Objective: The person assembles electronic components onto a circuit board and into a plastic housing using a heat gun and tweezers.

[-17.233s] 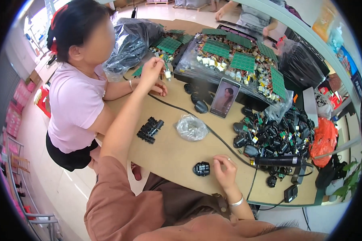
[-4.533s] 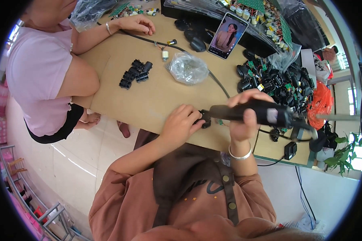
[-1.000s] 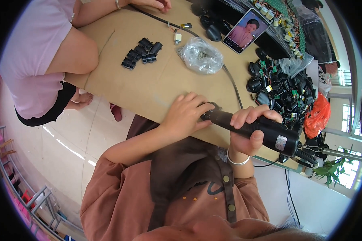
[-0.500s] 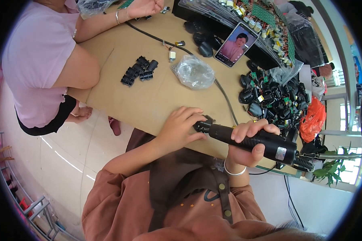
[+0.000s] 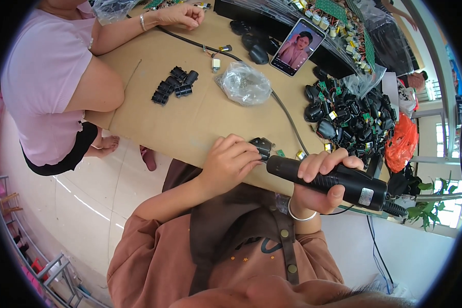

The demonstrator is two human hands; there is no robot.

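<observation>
A black electric screwdriver (image 5: 313, 177) lies across my right hand (image 5: 326, 179), whose fingers wrap round its thick body. Its nose points left, toward a small black plastic housing (image 5: 262, 147). That housing is pinched in the fingertips of my left hand (image 5: 233, 160) near the table's front edge. Whether the tool's tip touches the housing cannot be made out. Just right of the housing lie a small green circuit board (image 5: 281, 153) and a small part with yellow on it (image 5: 301, 154).
Several black cylindrical parts (image 5: 175, 85) lie left of a clear plastic bag (image 5: 245, 84). A phone (image 5: 297, 47) leans at the back. Wired black assemblies (image 5: 349, 118) are heaped at right, by an orange bag (image 5: 401, 143). A black cable (image 5: 287, 120) crosses the table. Another person's hand (image 5: 182, 16) rests far left.
The screwdriver has shifted slightly right, and its nose has come away from over the housing. More of the housing shows in my left hand. The other person's hand has lowered.
</observation>
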